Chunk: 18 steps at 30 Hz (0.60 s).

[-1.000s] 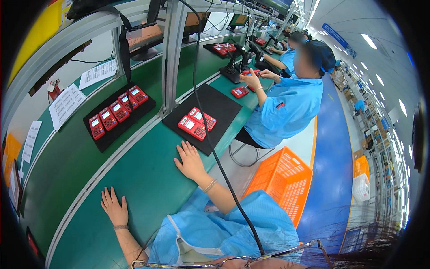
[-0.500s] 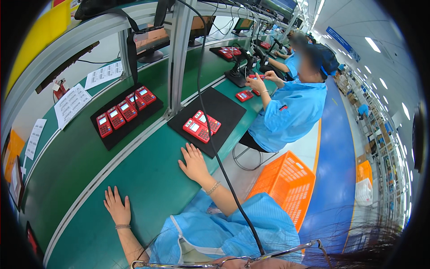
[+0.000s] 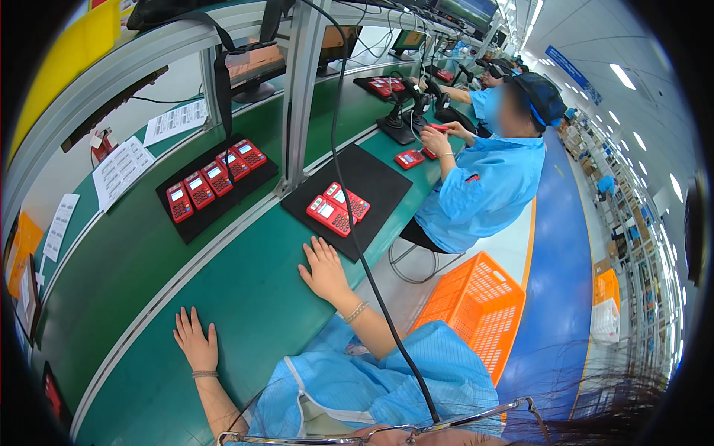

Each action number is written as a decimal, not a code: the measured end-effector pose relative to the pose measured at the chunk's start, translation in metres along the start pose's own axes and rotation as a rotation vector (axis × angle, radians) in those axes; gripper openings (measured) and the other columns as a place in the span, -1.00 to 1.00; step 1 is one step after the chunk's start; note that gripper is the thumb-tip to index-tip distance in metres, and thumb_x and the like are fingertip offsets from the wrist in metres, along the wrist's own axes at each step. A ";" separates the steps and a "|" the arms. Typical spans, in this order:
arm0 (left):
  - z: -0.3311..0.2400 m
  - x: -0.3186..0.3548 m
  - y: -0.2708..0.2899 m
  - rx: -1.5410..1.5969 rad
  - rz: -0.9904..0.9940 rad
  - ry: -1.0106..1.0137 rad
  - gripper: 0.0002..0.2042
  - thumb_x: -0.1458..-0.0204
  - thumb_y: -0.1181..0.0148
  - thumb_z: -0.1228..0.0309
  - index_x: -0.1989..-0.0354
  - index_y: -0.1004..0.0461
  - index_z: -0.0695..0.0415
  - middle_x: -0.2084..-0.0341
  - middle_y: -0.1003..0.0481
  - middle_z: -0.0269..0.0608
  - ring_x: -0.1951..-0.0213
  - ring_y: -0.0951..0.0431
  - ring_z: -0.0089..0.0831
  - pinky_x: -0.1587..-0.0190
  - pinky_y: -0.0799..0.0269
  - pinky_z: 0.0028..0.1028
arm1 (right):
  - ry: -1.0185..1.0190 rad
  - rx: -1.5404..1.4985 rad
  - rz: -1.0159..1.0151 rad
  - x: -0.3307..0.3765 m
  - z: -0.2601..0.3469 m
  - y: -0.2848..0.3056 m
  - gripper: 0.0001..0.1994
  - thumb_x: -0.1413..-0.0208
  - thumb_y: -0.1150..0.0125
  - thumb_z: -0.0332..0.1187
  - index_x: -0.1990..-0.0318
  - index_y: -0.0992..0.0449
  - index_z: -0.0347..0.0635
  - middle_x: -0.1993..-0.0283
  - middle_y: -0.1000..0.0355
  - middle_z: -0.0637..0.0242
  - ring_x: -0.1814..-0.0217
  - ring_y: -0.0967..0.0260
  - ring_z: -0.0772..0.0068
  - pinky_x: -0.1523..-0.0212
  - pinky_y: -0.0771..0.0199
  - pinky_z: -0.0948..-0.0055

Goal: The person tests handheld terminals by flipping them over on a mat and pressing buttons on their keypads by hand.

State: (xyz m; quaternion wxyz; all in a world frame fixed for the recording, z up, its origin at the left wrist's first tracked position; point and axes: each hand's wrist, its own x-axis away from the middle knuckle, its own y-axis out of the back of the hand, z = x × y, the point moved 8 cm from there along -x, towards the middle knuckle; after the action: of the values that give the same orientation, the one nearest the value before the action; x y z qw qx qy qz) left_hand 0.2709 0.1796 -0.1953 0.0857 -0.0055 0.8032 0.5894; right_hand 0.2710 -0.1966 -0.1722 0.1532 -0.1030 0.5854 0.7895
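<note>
My left hand point(image 3: 195, 342) lies flat and spread on the green bench top point(image 3: 253, 290), holding nothing. Farther right, my right hand point(image 3: 324, 269) rests palm down with fingers apart, its fingertips just short of a black mat point(image 3: 375, 182). Two red handheld terminals point(image 3: 338, 209) lie side by side on that mat. A second black mat point(image 3: 219, 212) on the conveyor lane behind carries several more red terminals point(image 3: 216, 177) in a row. A black cable point(image 3: 357, 245) hangs down past my right wrist.
A co-worker in a blue coat point(image 3: 487, 186) sits to the right, handling a red terminal point(image 3: 410, 158) beside a tool stand point(image 3: 396, 123). An orange crate point(image 3: 476, 308) stands on the floor between us. Paper sheets point(image 3: 123, 167), monitors point(image 3: 249, 70) and an aluminium post point(image 3: 297, 97) line the back.
Both hands stay flat on the bench. The view has shifted slightly, so the mats sit a little farther right and higher in the picture.
</note>
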 end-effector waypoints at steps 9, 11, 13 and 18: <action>0.005 0.007 0.003 -0.004 -0.007 -0.002 -0.40 -0.23 -0.11 0.20 -0.43 -0.19 0.07 -0.48 -0.06 -0.05 -0.50 0.03 -0.04 -0.48 0.18 0.07 | -0.007 -0.007 0.020 0.006 0.006 0.000 -0.42 -0.29 -0.08 -0.10 -0.36 -0.28 -0.25 -0.50 -0.10 -0.08 -0.58 0.03 -0.03 -0.54 0.10 0.05; 0.005 0.008 0.004 -0.001 -0.009 -0.001 -0.40 -0.23 -0.11 0.20 -0.43 -0.19 0.07 -0.48 -0.06 -0.05 -0.50 0.03 -0.04 -0.48 0.18 0.07 | -0.003 -0.005 0.017 0.007 0.008 0.001 -0.42 -0.29 -0.08 -0.10 -0.36 -0.28 -0.26 -0.50 -0.09 -0.08 -0.58 0.04 -0.03 -0.54 0.10 0.05; 0.006 0.008 0.007 -0.003 -0.022 0.000 -0.40 -0.23 -0.12 0.20 -0.43 -0.19 0.06 -0.48 -0.06 -0.06 -0.50 0.03 -0.05 -0.48 0.18 0.06 | 0.006 0.000 0.002 0.006 0.011 0.006 -0.42 -0.29 -0.08 -0.10 -0.36 -0.28 -0.26 -0.50 -0.09 -0.08 -0.57 0.03 -0.03 -0.54 0.10 0.05; 0.006 0.007 0.006 -0.006 -0.010 0.004 -0.40 -0.23 -0.12 0.21 -0.43 -0.19 0.07 -0.48 -0.06 -0.07 -0.51 0.04 -0.06 -0.49 0.18 0.06 | 0.005 0.000 -0.001 0.007 0.011 0.004 -0.42 -0.30 -0.08 -0.09 -0.36 -0.28 -0.26 -0.49 -0.10 -0.08 -0.57 0.02 -0.03 -0.54 0.10 0.05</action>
State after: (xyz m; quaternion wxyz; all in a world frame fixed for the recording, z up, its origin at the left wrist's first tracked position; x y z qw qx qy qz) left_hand 0.2639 0.1880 -0.1923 0.0870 -0.0110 0.8016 0.5914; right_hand 0.2634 -0.1866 -0.1678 0.1520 -0.1054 0.5856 0.7892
